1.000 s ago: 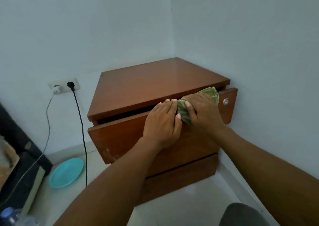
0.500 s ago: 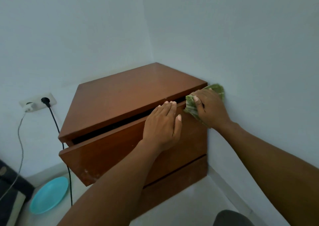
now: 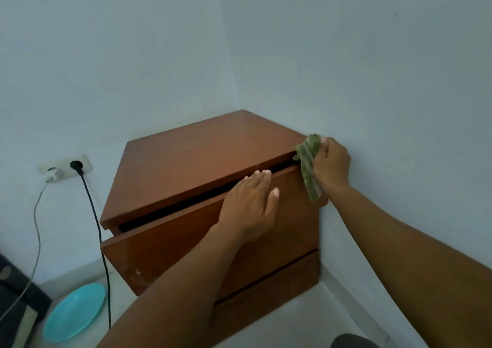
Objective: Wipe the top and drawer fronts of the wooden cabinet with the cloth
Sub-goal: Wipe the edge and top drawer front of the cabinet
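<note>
A reddish-brown wooden cabinet (image 3: 202, 158) stands in the room's corner, its top bare. Its upper drawer (image 3: 170, 244) is pulled out a little, and a lower drawer front (image 3: 269, 294) sits beneath it. My left hand (image 3: 249, 206) lies flat on the upper drawer front, fingertips at its top edge. My right hand (image 3: 331, 165) grips a bunched green cloth (image 3: 308, 165) at the cabinet's right front corner, close to the right wall. The cloth hangs down over the drawer's right end.
White walls meet behind the cabinet. A wall socket (image 3: 65, 168) to the left holds a black plug and a white charger, with cables (image 3: 97, 230) hanging down. A turquoise plate (image 3: 74, 311) lies on the floor at the left, next to a dark object (image 3: 13, 299).
My right hand has slid the cloth rightward along the drawer's top edge to the right corner. My left hand has stayed on the drawer front. The view has shifted left and up.
</note>
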Available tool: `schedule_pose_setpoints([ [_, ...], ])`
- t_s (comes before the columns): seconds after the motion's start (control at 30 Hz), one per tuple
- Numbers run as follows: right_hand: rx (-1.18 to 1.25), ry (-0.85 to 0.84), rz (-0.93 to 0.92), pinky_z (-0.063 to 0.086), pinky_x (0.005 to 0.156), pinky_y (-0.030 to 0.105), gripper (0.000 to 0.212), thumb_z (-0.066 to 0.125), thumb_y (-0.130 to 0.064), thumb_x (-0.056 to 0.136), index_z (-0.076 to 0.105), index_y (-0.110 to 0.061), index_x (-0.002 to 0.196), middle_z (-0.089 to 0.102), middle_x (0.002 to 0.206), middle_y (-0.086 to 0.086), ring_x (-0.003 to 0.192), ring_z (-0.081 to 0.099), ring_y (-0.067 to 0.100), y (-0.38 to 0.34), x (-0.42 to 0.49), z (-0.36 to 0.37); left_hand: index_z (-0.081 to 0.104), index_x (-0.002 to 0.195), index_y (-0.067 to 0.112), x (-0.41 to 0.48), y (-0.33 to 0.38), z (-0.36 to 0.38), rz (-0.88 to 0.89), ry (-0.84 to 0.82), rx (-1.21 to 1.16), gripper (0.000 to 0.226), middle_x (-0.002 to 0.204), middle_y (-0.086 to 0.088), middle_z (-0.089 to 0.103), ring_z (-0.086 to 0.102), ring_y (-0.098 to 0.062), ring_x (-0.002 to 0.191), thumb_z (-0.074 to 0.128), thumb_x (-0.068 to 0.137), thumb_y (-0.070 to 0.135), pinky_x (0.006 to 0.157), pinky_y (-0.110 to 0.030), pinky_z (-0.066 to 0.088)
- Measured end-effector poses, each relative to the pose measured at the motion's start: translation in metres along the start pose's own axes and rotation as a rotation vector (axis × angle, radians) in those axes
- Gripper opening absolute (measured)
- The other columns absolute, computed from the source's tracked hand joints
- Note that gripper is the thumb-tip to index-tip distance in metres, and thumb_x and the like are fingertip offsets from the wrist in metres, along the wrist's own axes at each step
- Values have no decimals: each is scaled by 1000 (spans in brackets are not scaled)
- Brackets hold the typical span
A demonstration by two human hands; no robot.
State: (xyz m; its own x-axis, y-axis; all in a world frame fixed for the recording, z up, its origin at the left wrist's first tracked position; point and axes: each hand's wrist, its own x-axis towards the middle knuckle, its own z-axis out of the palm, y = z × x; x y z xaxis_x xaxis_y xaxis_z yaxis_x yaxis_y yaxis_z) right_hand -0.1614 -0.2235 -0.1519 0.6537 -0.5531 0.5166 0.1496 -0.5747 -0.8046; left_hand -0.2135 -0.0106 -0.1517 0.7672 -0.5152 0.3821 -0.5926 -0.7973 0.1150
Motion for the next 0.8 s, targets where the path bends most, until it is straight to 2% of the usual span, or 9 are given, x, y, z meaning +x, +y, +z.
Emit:
schedule_pose_setpoints([
  [0.07,37,41,66,42,72,38,39,30,-22,108,58,-5,87,62,87,13,80,55,28,-10,-6,-3,25,158,14,-9,-9,-5,14,-7,16,66,163,-5,32,23,-15,152,17,102,47,123,-30,14],
  [0.17,67,44,12,35,70,32,37,30,-24,108,58,-7,90,64,91,15,81,53,25,-29,-23,3,25,158,13,-29,-30,-11,25,10,93,67,163,-6,30,21,-15,152,13,103,49,124,-30,13],
  [0.3,69,51,-165,37,70,36,38,29,-31,106,54,-11,85,57,83,7,78,52,25,-67,-49,33,23,159,11,-59,-59,-20,7,69,190,69,165,-8,26,15,-16,154,12,102,50,125,-31,8],
  [0.4,67,33,-332,31,69,31,32,37,-23,106,60,-9,87,55,79,2,74,49,20,-89,-71,51,22,159,10,-72,-76,-32,-41,102,200,70,165,-9,25,14,-18,154,12,103,50,125,-31,8],
  [0.5,0,-38,-356,42,70,36,31,36,-24,103,63,-9,98,62,88,7,79,55,24,-85,-90,68,19,159,10,-80,-87,-39,-79,107,192,74,166,-9,23,14,-18,154,7,100,54,125,-31,8],
  [0.6,-101,-30,-388,48,78,41,38,32,-25,103,64,-6,103,65,100,12,90,59,29,-70,-110,78,16,160,11,-85,-87,-38,-95,104,167,76,167,-7,20,11,-16,155,6,99,56,126,-31,8],
  [0.67,-129,-35,-456,50,89,44,37,34,-25,104,65,-4,108,65,109,13,101,59,30,-61,-119,80,17,160,12,-85,-86,-36,-98,112,154,76,166,-7,21,11,-17,155,7,99,57,126,-33,11],
  [0.73,-163,-49,-528,44,105,47,35,40,-24,104,66,-3,115,64,119,14,114,57,29,-53,-122,78,20,159,11,-83,-86,-35,-96,120,152,76,166,-8,24,14,-18,154,10,99,57,126,-33,13],
  [0.8,-184,-77,-613,39,112,44,33,43,-25,103,65,-5,118,65,119,13,115,57,27,-45,-125,75,23,159,11,-82,-85,-33,-86,132,163,75,165,-9,26,16,-18,154,12,100,56,125,-33,14],
])
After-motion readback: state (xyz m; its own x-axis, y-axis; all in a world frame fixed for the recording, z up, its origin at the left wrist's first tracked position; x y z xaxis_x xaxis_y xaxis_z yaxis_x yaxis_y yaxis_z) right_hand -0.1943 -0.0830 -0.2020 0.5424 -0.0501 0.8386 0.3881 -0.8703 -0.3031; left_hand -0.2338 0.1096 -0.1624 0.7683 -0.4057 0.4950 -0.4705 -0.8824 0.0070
